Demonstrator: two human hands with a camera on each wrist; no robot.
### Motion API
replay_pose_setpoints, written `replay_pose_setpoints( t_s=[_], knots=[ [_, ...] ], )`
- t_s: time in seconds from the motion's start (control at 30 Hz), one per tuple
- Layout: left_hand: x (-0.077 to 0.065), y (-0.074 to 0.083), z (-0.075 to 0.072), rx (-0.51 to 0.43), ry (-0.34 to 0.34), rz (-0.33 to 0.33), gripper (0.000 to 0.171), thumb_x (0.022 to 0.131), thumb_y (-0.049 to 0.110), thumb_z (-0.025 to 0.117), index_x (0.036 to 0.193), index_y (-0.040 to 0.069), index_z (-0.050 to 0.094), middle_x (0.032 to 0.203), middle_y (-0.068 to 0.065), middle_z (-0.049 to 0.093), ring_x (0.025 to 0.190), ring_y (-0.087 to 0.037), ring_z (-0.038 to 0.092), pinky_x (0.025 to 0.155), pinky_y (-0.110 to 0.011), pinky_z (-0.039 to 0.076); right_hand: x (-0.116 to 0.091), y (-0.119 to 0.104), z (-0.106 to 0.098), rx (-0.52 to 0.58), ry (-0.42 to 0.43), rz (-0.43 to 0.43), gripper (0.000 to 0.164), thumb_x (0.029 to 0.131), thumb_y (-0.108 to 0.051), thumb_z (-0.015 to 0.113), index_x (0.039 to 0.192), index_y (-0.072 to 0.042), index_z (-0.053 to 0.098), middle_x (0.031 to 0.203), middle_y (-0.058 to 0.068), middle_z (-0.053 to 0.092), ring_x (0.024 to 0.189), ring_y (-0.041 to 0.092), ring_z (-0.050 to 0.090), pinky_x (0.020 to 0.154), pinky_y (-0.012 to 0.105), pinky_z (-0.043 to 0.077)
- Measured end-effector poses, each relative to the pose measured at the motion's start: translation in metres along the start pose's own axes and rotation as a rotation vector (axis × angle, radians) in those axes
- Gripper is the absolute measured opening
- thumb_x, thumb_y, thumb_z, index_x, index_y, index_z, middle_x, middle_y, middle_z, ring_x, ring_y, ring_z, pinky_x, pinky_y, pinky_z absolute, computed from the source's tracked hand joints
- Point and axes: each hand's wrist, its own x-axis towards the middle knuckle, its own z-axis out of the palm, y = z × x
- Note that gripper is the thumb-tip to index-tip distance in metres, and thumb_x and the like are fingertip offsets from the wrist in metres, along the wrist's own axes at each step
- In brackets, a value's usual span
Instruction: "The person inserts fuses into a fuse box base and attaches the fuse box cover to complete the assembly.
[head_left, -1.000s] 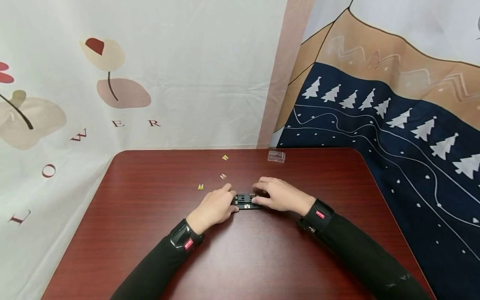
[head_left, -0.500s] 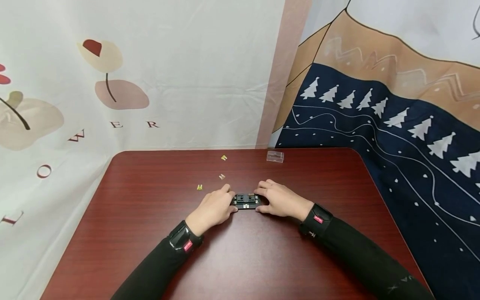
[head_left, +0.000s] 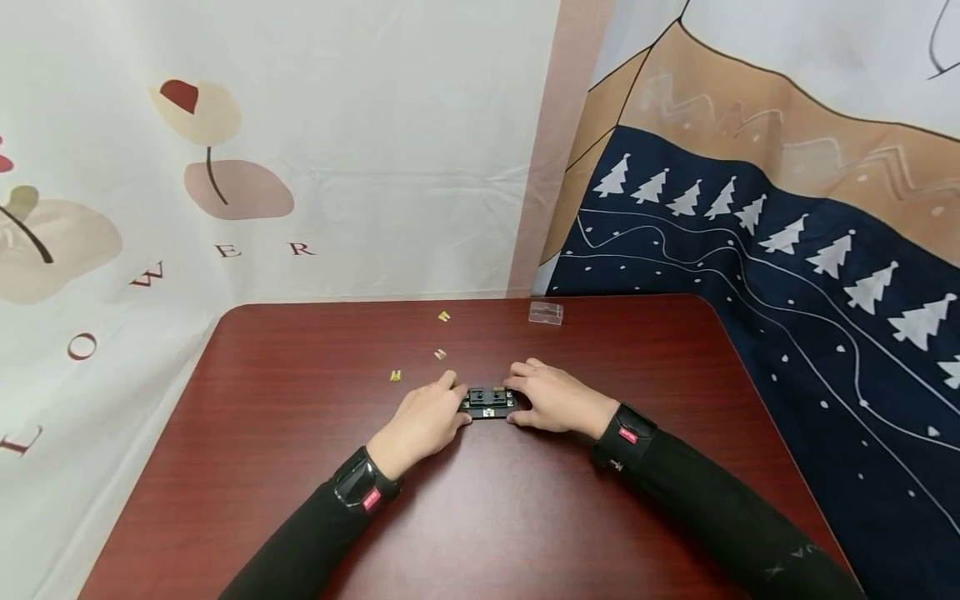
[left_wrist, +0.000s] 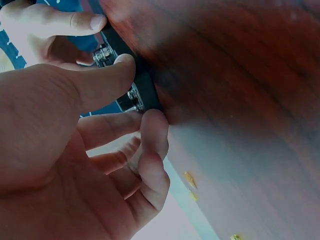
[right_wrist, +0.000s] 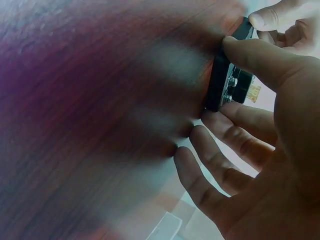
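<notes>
A small black terminal block [head_left: 489,402] with metal screw terminals lies flat on the table between both hands. My left hand [head_left: 417,421] pinches its left end, thumb on the near side and fingers on the far side. My right hand [head_left: 561,400] grips the right end the same way. In the left wrist view, the thumb presses the side of the black block [left_wrist: 146,90]. The right wrist view shows the block [right_wrist: 217,82] between thumb and fingertips, with a small yellowish piece [right_wrist: 253,93] on its upper side.
Three small yellow-and-metal clips lie beyond the left hand: one at left [head_left: 395,376], a paler clip [head_left: 440,354] and a farther clip [head_left: 444,317]. A clear plastic cover [head_left: 546,313] sits at the far edge of the reddish-brown table [head_left: 315,350]. Printed curtains hang behind.
My right hand has come down from over the block's top to grip its right end. The left hand keeps its hold. The whole view has shifted slightly.
</notes>
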Motion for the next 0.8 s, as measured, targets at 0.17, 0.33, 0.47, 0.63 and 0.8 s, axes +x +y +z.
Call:
replay_pose_setpoints(
  t_s=[0.17,0.33,0.47,0.63,0.8],
  knots=[
    [0.0,-0.002,0.0,0.017,-0.011,0.013,0.047,0.104,0.038,0.079,0.139,0.006,0.073,0.119,-0.006,0.064,0.092,-0.027,0.075,0.079,-0.046,0.064,0.001,0.0,0.0,-0.003,-0.005,0.003,0.052,0.096,-0.043,0.086,0.136,-0.011,0.075,0.119,-0.001,0.066,0.106,0.017,0.056,0.09,0.038,0.057],
    [-0.001,-0.012,-0.004,0.022,-0.027,0.022,0.045,0.103,0.036,0.079,0.139,0.008,0.074,0.121,-0.005,0.068,0.098,-0.027,0.076,0.079,-0.046,0.064,0.001,0.0,0.0,-0.003,0.0,0.001,0.051,0.096,-0.043,0.086,0.135,-0.012,0.075,0.119,-0.001,0.066,0.106,0.017,0.056,0.09,0.038,0.056],
    [-0.005,-0.026,-0.012,0.006,0.014,0.012,0.037,0.103,0.032,0.08,0.132,0.01,0.078,0.12,-0.005,0.071,0.103,-0.029,0.078,0.083,-0.05,0.066,0.001,-0.002,-0.001,-0.02,-0.007,-0.003,0.052,0.096,-0.044,0.085,0.136,-0.011,0.075,0.118,-0.001,0.065,0.106,0.017,0.055,0.091,0.037,0.056],
    [-0.01,-0.051,-0.025,-0.02,0.084,-0.029,0.017,0.102,0.024,0.08,0.115,0.014,0.081,0.108,-0.002,0.071,0.098,-0.028,0.078,0.084,-0.052,0.065,0.001,-0.003,-0.001,-0.017,-0.009,-0.006,0.053,0.096,-0.043,0.085,0.136,-0.009,0.075,0.117,0.0,0.065,0.105,0.017,0.054,0.09,0.037,0.055],
    [-0.013,-0.075,-0.033,-0.038,0.122,-0.072,0.011,0.101,0.017,0.079,0.11,0.012,0.082,0.106,-0.004,0.072,0.097,-0.029,0.079,0.082,-0.052,0.065,0.0,-0.002,-0.001,-0.02,-0.003,-0.004,0.054,0.096,-0.044,0.085,0.136,-0.01,0.074,0.117,0.0,0.065,0.105,0.017,0.054,0.092,0.037,0.055]
  ],
)
